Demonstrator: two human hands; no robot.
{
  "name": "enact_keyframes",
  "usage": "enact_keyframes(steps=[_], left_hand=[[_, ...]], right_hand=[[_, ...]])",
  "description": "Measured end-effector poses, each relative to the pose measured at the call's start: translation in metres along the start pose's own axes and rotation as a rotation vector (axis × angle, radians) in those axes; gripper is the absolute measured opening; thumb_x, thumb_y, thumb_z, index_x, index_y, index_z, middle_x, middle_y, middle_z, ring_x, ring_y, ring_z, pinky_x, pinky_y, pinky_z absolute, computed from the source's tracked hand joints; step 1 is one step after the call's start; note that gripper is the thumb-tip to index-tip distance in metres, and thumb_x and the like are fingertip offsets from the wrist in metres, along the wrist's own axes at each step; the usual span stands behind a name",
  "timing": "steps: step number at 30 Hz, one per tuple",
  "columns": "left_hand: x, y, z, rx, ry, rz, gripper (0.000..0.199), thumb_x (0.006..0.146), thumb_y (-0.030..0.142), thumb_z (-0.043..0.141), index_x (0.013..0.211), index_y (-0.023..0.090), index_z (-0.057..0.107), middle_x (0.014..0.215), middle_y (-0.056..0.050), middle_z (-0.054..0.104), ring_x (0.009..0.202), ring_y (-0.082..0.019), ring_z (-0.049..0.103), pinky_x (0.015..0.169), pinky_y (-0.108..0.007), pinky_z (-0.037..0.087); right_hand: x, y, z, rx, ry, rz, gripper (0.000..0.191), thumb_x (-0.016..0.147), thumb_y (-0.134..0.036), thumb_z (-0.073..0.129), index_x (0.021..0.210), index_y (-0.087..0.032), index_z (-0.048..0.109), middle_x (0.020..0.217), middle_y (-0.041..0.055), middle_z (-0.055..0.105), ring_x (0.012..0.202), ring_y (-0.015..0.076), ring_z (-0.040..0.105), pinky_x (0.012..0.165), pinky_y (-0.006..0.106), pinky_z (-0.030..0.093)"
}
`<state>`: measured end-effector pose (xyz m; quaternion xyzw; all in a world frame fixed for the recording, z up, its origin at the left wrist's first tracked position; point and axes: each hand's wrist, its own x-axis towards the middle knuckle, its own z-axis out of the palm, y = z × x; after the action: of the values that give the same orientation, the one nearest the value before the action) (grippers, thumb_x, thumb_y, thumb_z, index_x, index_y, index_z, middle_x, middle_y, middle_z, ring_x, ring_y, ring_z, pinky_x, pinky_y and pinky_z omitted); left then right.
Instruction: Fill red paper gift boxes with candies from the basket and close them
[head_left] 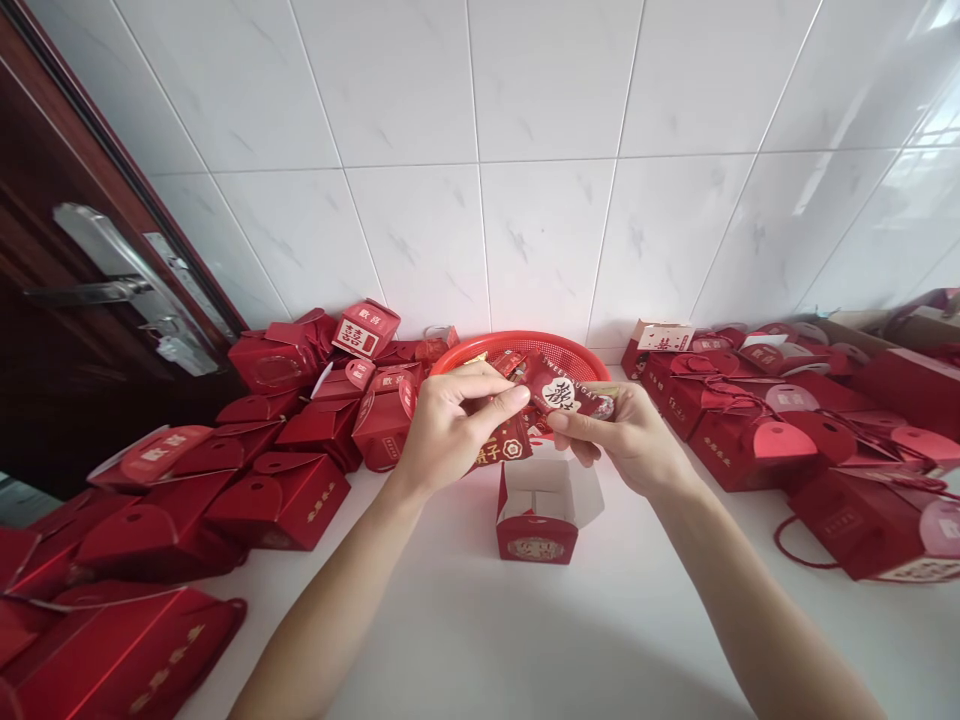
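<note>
Above an open red gift box (536, 540) my two hands are close together. My right hand (626, 435) is closed on a dark red candy packet (559, 385) printed with "SWEET SUGAR" and a white round emblem. A shiny wrapped piece (603, 407) shows by its fingers. My left hand (465, 415) pinches at the left edge of that packet. Below its fingers hangs another red packet (504, 447) with gold characters; how it is held is hidden. Behind my hands stands a red plastic basket (559, 345) with wrapped sweets in it, partly covered by them. The box's white inside faces up.
Several red gift boxes with folded tops (277, 500) crowd the left of the white table (480, 640). More boxes with red cords (750, 430) stand on the right. A tiled wall (547, 230) rises behind, and a dark door with a metal handle (112, 290) is at the left.
</note>
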<state>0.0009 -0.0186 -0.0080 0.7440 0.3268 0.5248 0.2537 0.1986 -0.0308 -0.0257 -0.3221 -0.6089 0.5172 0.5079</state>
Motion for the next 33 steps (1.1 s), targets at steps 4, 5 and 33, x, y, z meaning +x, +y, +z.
enact_keyframes(steps=[4,5,33], left_hand=[[-0.001,0.002,-0.003,-0.030,-0.035,-0.052,0.023,0.086,0.029,0.071,0.065,0.019,0.074,0.070,-0.002,0.064,0.068,-0.016,0.055,0.065,-0.031,0.043],[0.000,0.002,-0.003,-0.052,-0.043,-0.079,0.023,0.085,0.029,0.071,0.065,0.019,0.074,0.070,-0.002,0.063,0.068,-0.016,0.054,0.065,-0.031,0.043],[0.009,-0.002,-0.012,-0.136,-0.117,-0.164,0.021,0.084,0.036,0.073,0.074,0.018,0.078,0.069,-0.001,0.063,0.066,-0.014,0.052,0.062,-0.027,0.043]], right_hand=[[0.000,-0.004,-0.003,-0.013,-0.064,-0.009,0.034,0.074,-0.041,0.084,0.061,-0.016,0.067,0.058,0.0011,0.064,0.045,0.0079,0.048,0.043,0.024,0.038],[0.000,-0.004,-0.003,-0.005,-0.077,-0.008,0.034,0.074,-0.042,0.084,0.060,-0.016,0.067,0.057,0.0010,0.064,0.045,0.0079,0.048,0.043,0.024,0.039],[0.001,0.003,-0.008,0.032,0.001,0.005,0.032,0.079,-0.045,0.081,0.068,-0.018,0.065,0.052,-0.0037,0.054,0.045,0.0094,0.047,0.047,0.027,0.034]])
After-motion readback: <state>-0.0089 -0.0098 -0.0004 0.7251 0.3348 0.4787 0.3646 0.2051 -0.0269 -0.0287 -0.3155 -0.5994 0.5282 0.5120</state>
